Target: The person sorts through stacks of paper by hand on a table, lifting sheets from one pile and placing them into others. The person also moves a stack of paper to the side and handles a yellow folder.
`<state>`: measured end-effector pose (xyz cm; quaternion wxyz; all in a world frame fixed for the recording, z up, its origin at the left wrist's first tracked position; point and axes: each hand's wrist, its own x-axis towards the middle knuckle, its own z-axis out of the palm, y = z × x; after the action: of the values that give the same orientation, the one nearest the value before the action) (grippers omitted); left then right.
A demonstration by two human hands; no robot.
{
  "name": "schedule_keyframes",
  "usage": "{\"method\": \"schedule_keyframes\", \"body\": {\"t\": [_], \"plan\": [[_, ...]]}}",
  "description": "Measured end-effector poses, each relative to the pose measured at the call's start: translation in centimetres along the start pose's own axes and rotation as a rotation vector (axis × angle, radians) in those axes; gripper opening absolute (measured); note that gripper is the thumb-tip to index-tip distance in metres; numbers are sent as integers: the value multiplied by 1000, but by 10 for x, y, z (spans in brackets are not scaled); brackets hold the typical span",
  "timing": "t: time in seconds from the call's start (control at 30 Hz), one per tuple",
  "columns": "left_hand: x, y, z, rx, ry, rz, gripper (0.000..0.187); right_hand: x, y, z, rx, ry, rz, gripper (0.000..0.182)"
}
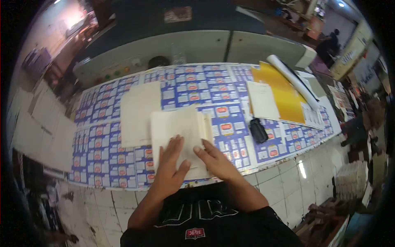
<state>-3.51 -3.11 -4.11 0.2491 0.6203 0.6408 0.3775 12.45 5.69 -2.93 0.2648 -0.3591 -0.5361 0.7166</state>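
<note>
"What's the work surface like?"

"A table [101, 154] spread with blue-and-white printed sheeting [197, 84], in front of a long grey machine [267, 44]. Pale floor tiles [284, 185] run below. Far right there's a dark shape, possibly a person, too blurred to be sure."

"And the hands?"

"Both on the cream paper stack [175, 125] at the near edge of the table. The left hand [170, 160] lies palm down on the top sheet — fingers stretched, thumb out, grasping nothing. The right hand [214, 160] is half-curled at the stack's right side, thumb over the top; I can't tell whether it pinches any paper."

"Anything close by?"

"Another cream pile [140, 101] to the left, its edge overlapped by the stack. To the right, a black object [258, 131], a smaller paper pile [263, 101] and a yellow sheet [263, 76] — with a white roll [292, 80] across it. The hands hide the stack's lower part."
</note>
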Motion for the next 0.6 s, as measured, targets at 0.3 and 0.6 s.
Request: {"method": "schedule_keyframes", "body": {"t": [0.3, 0.6], "plan": [[6, 8, 25, 464, -93, 45, 85, -40, -1, -135, 98, 500, -307, 47], [6, -4, 31, 602, -203, 19, 70, -79, -13, -157, 186, 491, -397, 52]]}}
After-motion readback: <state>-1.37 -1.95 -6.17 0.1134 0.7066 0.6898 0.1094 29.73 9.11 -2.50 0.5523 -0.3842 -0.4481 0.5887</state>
